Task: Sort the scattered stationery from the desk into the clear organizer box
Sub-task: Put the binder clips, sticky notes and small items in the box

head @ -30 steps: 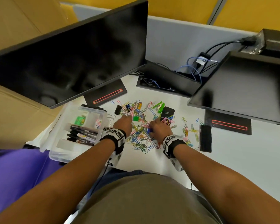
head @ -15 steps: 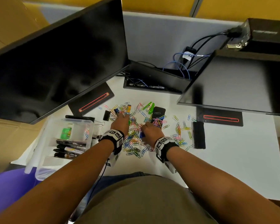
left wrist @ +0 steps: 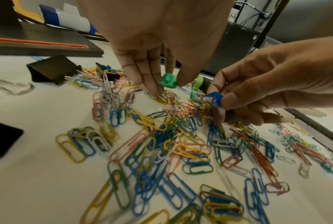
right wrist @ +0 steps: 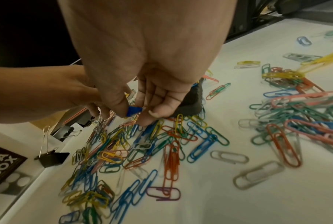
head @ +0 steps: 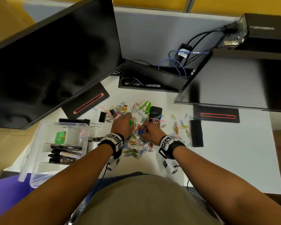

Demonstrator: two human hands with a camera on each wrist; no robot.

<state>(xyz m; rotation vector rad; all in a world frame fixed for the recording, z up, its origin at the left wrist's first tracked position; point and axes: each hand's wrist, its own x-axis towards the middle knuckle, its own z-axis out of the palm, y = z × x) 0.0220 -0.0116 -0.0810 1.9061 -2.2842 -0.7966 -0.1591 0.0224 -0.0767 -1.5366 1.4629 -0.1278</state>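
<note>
The left hand (head: 122, 125) hangs over the middle of a spread of coloured paper clips (head: 137, 140) on the white desk (head: 230, 159). Its grip is closed on a small green clip (left wrist: 167, 82), pinched between thumb and fingertips; the other fingertips (left wrist: 152, 89) reach down to the paper clips beneath. In the head view the same green piece shows at the edge of that hand.

The right hand (head: 150, 132) sits just beside the left, the two nearly touching. Its grip is clamped on a small blue clip (right wrist: 134, 111), held between thumb and forefinger just above the pile. The remaining fingers are curled, and their tips touch the paper clips below.

The clear organizer box (head: 39, 168) stands at the left edge of the desk, well apart from both hands. One compartment holds black markers (head: 66, 154) lying side by side; another holds a green item (head: 60, 137) whose kind cannot be told; a few paper clips lie in a compartment at the box's right side.

Other stationery lies loose on the desk: a black binder clip (left wrist: 52, 69) to the left of the pile, a green stapler (head: 147, 107) at the far side, a black case (head: 155, 113) beside it with paper clips on top, and a black eraser block (head: 196, 133) to the right. Two dark monitors (head: 55, 59) stand behind the work area.
</note>
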